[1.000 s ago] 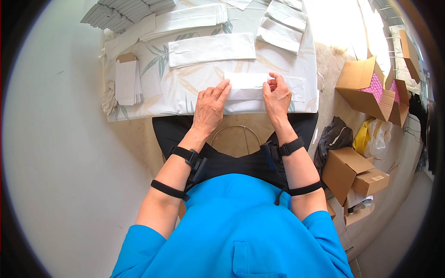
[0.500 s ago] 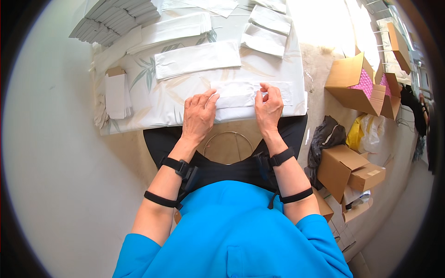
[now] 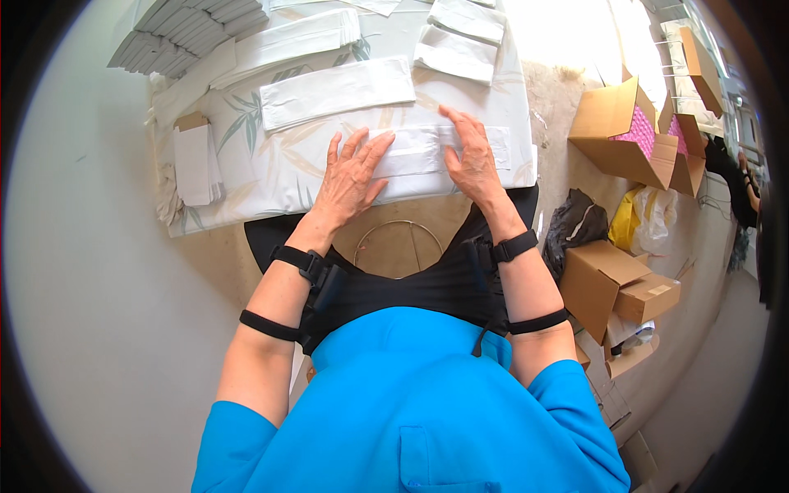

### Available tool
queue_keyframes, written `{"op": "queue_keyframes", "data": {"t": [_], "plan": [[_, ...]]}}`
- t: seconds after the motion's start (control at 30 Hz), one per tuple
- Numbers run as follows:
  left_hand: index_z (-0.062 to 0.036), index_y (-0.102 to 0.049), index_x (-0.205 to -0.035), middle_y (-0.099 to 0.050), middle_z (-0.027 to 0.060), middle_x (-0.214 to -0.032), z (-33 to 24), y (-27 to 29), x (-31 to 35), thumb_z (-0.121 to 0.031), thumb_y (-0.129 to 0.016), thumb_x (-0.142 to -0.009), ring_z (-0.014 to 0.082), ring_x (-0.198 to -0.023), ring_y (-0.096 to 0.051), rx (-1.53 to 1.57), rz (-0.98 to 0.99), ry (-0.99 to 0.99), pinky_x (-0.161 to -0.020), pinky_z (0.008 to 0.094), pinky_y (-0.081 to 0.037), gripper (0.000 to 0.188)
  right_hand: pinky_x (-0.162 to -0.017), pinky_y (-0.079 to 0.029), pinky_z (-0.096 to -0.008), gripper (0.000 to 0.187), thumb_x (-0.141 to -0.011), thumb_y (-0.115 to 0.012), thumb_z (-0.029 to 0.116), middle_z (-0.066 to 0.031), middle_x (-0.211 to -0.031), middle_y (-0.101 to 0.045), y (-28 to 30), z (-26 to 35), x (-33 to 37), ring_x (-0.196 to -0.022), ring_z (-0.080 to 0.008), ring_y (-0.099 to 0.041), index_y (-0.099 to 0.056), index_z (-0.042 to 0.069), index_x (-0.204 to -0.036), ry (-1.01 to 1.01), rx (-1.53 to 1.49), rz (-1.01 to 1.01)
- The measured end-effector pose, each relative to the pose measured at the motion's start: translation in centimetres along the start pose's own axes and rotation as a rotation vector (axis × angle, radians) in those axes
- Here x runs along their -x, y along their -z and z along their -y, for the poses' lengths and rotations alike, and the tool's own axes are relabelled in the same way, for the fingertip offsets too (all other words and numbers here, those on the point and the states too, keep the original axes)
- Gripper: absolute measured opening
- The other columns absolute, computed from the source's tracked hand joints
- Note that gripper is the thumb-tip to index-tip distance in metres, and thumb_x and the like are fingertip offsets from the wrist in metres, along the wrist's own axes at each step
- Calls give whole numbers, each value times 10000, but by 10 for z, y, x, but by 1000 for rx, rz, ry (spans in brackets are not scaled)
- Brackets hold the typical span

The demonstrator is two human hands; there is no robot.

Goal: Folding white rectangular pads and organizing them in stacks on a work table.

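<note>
Folded white strip [image 3: 417, 156] near the front edge of a cluttered surface [image 3: 251, 177]

From where I stand, other white pieces crowd the leaf-patterned cloth: a tall layered stack [image 3: 193, 37] at the far left, a wide folded bundle [image 3: 337, 90] just beyond the strip, and a small pile [image 3: 193, 168] by the left edge. Right of the surface, an open carton [image 3: 596, 123] shows pink wrap, with a black bag [image 3: 573, 230] nearer the seated person.

Half a second ago the fingers were bent inward; now they have straightened and spread. The left hand [image 3: 349, 177] and right hand [image 3: 472, 160] are well apart, loose and gripping nothing; I cannot tell whether they press down.

The strip lies flat and crosswise, its layers overlapping, lightly creased. The hands hide parts of it.
</note>
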State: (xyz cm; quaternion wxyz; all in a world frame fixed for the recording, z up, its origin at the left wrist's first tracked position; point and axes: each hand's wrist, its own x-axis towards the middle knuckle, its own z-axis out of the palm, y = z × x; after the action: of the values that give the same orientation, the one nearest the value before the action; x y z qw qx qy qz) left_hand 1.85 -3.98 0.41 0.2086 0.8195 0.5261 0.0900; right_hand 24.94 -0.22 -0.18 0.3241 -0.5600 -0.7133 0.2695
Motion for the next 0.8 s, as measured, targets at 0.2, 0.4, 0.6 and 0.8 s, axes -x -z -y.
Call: {"op": "queue_keyframes", "data": {"t": [0.2,0.4,0.6,0.8], "plan": [[-155,-308,-1457,-368,43,-1473,-1,0,1,-181,-705,-796,266,-1385,-284,0,-3,-23,-1155,483,-116,772,-1075,-352,-380,610,-719,-535,-92,-136,-1236,-581,1,-7,-1,-1248,-307,-452,-502,53,-1310,-36,-23,121],[-132,-304,-1459,-347,53,-1489,-1,-4,-3,-225,-721,-781,275,-1395,-265,65,-123,63,-1147,503,-102,801,-1059,-337,-419,671,-668,-684,33,-120,-1292,-519,0,4,-8,-1238,-310,-440,-483,85,-1306,192,103,92],[-139,-350,-1435,-302,43,-1515,-6,-2,-1,-224,-699,-801,279,-1410,-223,6,-116,31,-1141,529,-67,729,-1030,-357,-428,680,-633,-750,76,-111,-1264,-515,0,4,-6,-1204,-310,-453,-513,86,-1271,229,199,169],[-58,-605,-1112,-621,74,-1016,-6,-7,-6,-98,-638,-847,232,-848,-576,318,-288,193,-783,352,-458,270,-753,-489,-388,195,-758,-679,27,-119,-916,-634,-26,35,-28,-840,-303,-600,-643,45,-948,47,-103,-123]]}}
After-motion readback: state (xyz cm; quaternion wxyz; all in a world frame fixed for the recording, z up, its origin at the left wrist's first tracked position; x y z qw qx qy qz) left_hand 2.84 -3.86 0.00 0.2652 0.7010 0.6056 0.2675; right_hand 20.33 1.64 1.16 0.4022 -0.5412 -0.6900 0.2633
